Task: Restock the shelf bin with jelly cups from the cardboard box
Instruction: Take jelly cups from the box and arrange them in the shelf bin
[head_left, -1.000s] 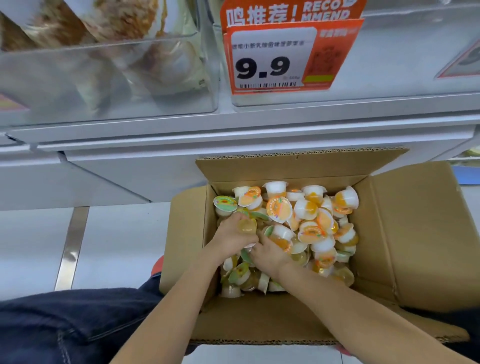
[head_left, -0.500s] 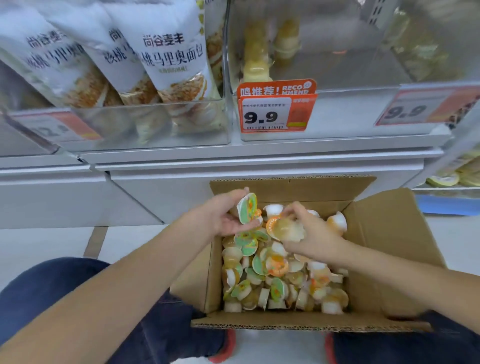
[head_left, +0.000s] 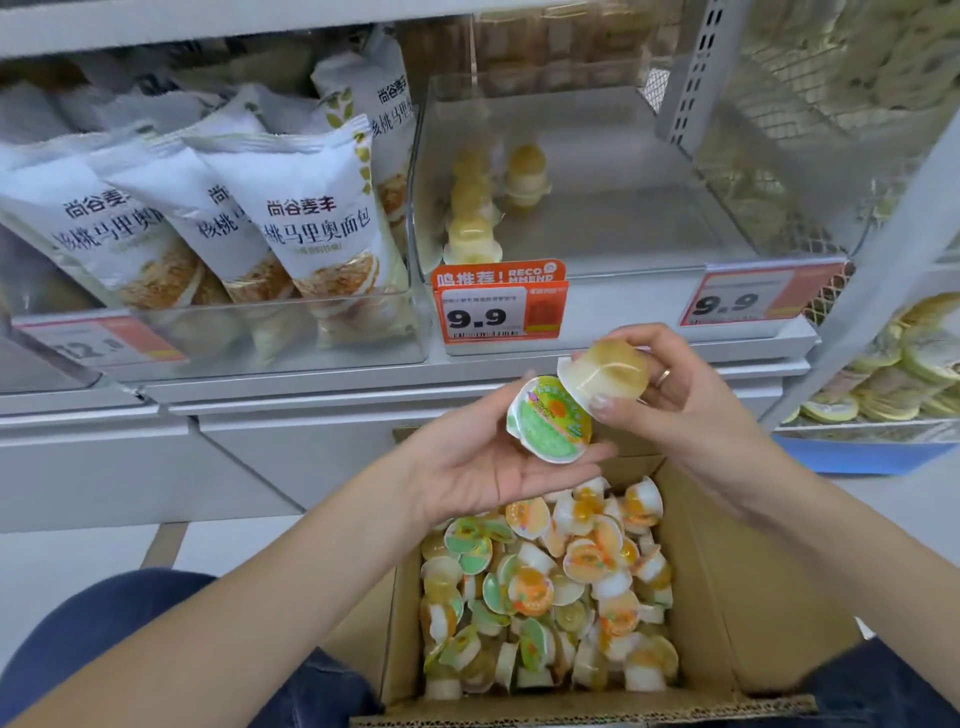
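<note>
Above the open cardboard box (head_left: 769, 613), in front of the shelf edge, I hold one jelly cup in each hand. My left hand (head_left: 483, 467) lies palm up, and the green-lidded jelly cup (head_left: 550, 426) rests tilted on my fingers with its foil lid facing me, my fingers curled loosely under it. My right hand (head_left: 670, 384) grips the yellow jelly cup (head_left: 608, 369), thumb on its near rim and fingers wrapped behind it, its clear bottom turned towards me. The two cups touch, rim against rim.

Below my wrists, the box is heaped with more jelly cups (head_left: 545, 587), green and orange lids mixed and lying at every angle, piled from its far wall to its near wall.

The clear shelf bin (head_left: 623, 228) sits on the shelf straight ahead. A short row of cups (head_left: 472, 228) stands along its left wall, and one more pair (head_left: 527, 174) stands just to their right, towards the back. The rest of the bin floor is bare. An orange price tag (head_left: 498, 306) reading 9.9 hangs on the bin's front left corner. In the bin to the left stand white bread bags (head_left: 311, 218).
</note>
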